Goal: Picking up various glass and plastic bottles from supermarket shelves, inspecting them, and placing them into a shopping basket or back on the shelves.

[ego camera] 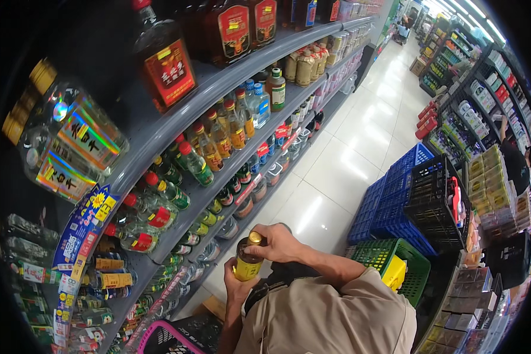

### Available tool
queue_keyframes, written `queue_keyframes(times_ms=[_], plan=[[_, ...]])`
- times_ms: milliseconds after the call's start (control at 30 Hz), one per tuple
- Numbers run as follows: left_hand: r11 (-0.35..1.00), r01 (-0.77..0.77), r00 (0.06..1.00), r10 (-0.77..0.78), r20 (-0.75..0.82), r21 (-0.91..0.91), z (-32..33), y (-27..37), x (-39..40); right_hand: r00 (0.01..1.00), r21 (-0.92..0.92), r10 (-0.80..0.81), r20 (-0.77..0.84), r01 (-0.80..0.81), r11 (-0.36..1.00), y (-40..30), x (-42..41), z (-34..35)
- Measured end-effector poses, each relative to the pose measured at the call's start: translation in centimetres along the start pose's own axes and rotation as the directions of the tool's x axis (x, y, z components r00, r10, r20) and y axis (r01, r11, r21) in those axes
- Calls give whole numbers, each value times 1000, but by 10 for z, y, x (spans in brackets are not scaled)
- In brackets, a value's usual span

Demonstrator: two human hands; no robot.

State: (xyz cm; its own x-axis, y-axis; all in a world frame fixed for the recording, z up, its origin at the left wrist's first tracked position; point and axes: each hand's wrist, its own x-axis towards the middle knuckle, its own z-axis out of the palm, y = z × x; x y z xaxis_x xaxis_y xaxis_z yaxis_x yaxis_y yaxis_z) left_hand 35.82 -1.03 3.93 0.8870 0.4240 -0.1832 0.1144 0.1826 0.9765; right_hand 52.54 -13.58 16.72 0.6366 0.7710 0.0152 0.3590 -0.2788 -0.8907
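A dark bottle with a yellow label and gold cap [248, 267] is held in front of my body, tilted in the view. Around its lower part my left hand [239, 285] is wrapped. My right hand [275, 242] grips it near the neck, with fingers beside the cap. On my left runs a long shelf unit [256, 73] of liquor bottles. Clear bottles with red caps [152, 210] and amber bottles with orange caps [236, 128] stand on its middle level. A large bottle with a red label [168, 71] is higher up.
Behind my left arm is a black basket with a pink rim [166, 329]. To my right sit a green basket [413, 283], blue crates [376, 208] and a black crate [429, 199]. A tiled aisle [340, 177] leads away. Another person [513, 163] is at the far-right shelves.
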Motion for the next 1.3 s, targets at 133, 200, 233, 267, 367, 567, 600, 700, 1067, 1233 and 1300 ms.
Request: queue_keyframes(times_ms=[133, 200, 233, 267, 367, 567, 600, 700, 1067, 1233, 1300], plan=[[997, -59, 998, 58, 15, 58, 32, 13, 34, 999, -16, 38, -35, -39, 999, 14, 7, -38], [995, -43, 999, 42, 12, 86, 53, 19, 55, 993, -20, 23, -114, -25, 999, 24, 13, -60], [995, -48, 999, 47, 10, 92, 63, 20, 67, 993, -17, 17, -115, -19, 1000, 31, 17, -72], [991, -70, 997, 68, 23, 115, 74, 22, 80, 989, -18, 15, -148, -18, 1000, 39, 20, -83], [984, -91, 995, 85, 46, 155, 111, 18, 129, 981, 1, 30, -193, -30, 1000, 68, 38, -128], [956, -181, 980, 156, 123, 229, 215, 55, 237, 966, 58, 22, -259, -7, 998, 126, 90, -245], [958, -197, 976, 170, 138, 210, 226, 52, 257, 960, 20, -22, -279, 29, 999, 132, 101, -261], [962, -172, 980, 146, 134, 210, 263, 61, 310, 943, -118, -142, -301, 111, 987, 137, 130, -314], [954, -181, 979, 152, 134, 239, 335, 105, 403, 874, -329, -298, -383, 173, 928, 160, 229, -407], [949, -139, 979, 88, 186, 284, 340, 114, 411, 849, -431, -321, -421, 124, 894, 165, 273, -418], [914, -242, 964, 188, 188, 325, 337, 105, 422, 840, -445, -358, -407, 159, 881, 171, 292, -415]])
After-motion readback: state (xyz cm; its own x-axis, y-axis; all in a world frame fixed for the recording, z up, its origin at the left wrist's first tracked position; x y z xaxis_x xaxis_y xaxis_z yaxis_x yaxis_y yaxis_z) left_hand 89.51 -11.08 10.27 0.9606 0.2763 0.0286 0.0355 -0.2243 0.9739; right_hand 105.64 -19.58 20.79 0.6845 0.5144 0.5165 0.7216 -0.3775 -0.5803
